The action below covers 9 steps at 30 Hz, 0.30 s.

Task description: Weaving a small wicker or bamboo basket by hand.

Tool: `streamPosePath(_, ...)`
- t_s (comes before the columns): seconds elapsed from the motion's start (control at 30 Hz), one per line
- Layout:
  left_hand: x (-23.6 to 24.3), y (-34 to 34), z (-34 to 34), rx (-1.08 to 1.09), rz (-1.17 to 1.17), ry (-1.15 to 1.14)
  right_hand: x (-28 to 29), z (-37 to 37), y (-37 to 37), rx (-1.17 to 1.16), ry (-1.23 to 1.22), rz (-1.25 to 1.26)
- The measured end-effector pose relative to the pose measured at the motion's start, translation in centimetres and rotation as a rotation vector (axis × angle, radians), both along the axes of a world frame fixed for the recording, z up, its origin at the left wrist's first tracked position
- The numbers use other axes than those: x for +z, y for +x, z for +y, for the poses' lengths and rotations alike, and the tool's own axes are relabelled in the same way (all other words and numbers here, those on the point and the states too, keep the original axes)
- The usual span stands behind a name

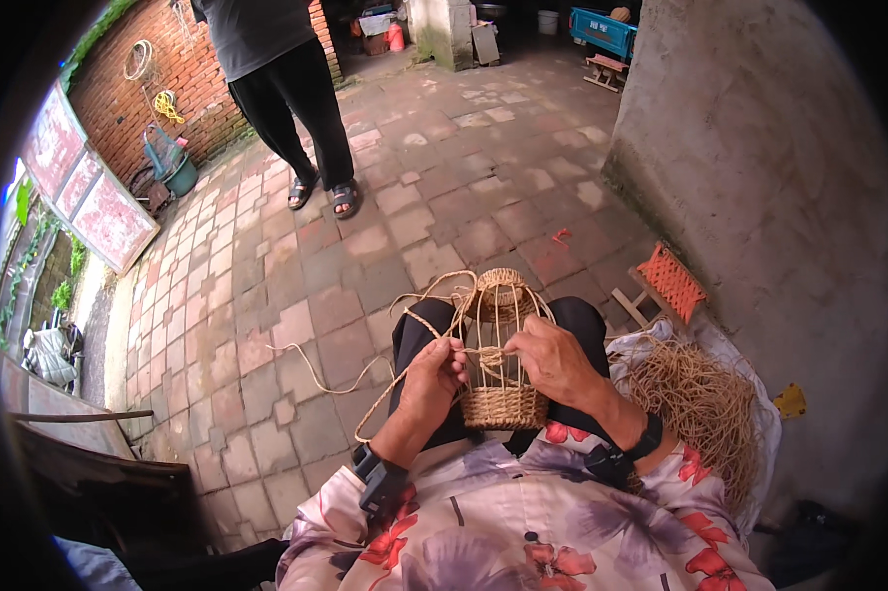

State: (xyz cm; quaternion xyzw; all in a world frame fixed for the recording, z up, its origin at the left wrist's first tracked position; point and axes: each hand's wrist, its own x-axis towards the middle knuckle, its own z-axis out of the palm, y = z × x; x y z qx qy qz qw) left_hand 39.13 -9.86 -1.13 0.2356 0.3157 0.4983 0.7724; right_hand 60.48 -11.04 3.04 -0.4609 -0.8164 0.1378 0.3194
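Observation:
A half-woven straw basket (pixel 505 407) lies across my lap, its braided rim toward me and a second woven end pointing away, with bare ribs between them. My left hand (pixel 432 382) is at the basket's left side, thumb and fingers pinched on a twisted straw cord (pixel 377 412). That cord loops past the hand, and a loose tail trails to the left over the paving. My right hand (pixel 552 360) is closed at the ribs on the right, beside a small knotted bundle of cord (pixel 490 359) in the middle. What its fingertips grip is partly hidden.
A heap of loose straw cord (pixel 695 404) lies on a white sack at my right, near an orange woven stool (pixel 671 280) and a plastered wall (pixel 759 148). A person in black trousers (pixel 301 103) stands ahead on the brick paving (pixel 385 236). A rusty metal gate (pixel 90 187) stands left.

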Motion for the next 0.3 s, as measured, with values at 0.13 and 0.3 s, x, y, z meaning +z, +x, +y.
streamPosePath(0.13,2.6,-0.1,-0.1,0.012,0.29,0.17,0.4,-0.6,-0.1,0.0,0.062,0.053)
streamPosePath(0.3,4.7,-0.1,0.2,-0.191,0.823,0.884,0.7,-1.1,-2.0,0.047,-0.222,0.27)
